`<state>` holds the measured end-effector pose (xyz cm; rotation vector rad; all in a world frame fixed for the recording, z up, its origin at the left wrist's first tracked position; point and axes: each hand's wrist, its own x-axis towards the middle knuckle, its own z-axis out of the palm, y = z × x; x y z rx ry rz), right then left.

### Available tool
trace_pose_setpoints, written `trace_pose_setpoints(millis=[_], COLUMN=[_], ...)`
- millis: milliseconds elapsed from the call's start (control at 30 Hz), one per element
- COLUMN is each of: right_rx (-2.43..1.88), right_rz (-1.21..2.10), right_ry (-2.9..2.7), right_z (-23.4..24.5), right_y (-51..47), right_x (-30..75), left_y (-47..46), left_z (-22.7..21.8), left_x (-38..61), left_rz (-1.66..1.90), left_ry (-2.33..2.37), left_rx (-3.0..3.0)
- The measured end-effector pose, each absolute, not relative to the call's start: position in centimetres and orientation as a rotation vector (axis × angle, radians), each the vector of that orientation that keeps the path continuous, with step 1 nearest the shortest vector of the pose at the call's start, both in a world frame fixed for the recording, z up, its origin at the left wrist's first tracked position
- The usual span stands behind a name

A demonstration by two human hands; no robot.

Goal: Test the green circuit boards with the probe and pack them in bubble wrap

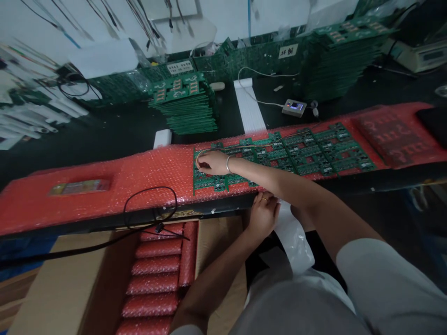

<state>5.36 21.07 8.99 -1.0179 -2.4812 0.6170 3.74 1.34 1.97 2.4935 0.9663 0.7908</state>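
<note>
Several red-wrapped bundles [152, 266] lie in the box [59, 279], apparently finished.
Left hand [264, 215], curled at the surface's [120, 124] near edge, and right hand [213, 162], fingers bent over bare circuit boards [307, 151] on red bubble wrap [150, 170]; whether either grips is unclear. Beyond, two unwrapped board stacks [190, 111] [342, 65], apparently outstanding.

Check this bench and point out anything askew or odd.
A black cable hangs in a loose loop by the bench's front edge, over the open carton, where it could snag. The left board stack looks unevenly layered. No spill shows.
</note>
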Motion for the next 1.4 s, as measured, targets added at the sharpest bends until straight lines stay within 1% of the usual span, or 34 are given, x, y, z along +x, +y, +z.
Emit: trace_pose_setpoints(millis=[167,433,800,1100,1200,1400], right_rx=[-1.045,-0.948,-0.937,-1.04,-1.057,-1.038], right_rz=[0.613,0.556,0.57,0.712,0.722,0.702], right_ry=[-2.468,-2.429,-2.002,-1.704,-1.652,-1.645], right_z=[8.9,8.3,9.5,6.4,5.7,5.2], right_y=[21.1,21.1,20.8,21.1,21.2,21.3], right_x=[5.3,5.2,10.7,14.8,15.1,15.0], left_y=[1.2,1.0,0.7,1.1,1.2,0.9], left_z=[1.9,1.7,0.9,2.9,2.6,1.5], left_x=[3.9,3.8,4.0,2.7,2.8,3.9], left_rz=[0.83,0.899,0.97,0.892,0.807,0.888], left_ry=[1.002,1.007,0.98,0.996,0.989,1.054], left_rx=[2.481,2.526,2.505,2.386,2.474,2.431])
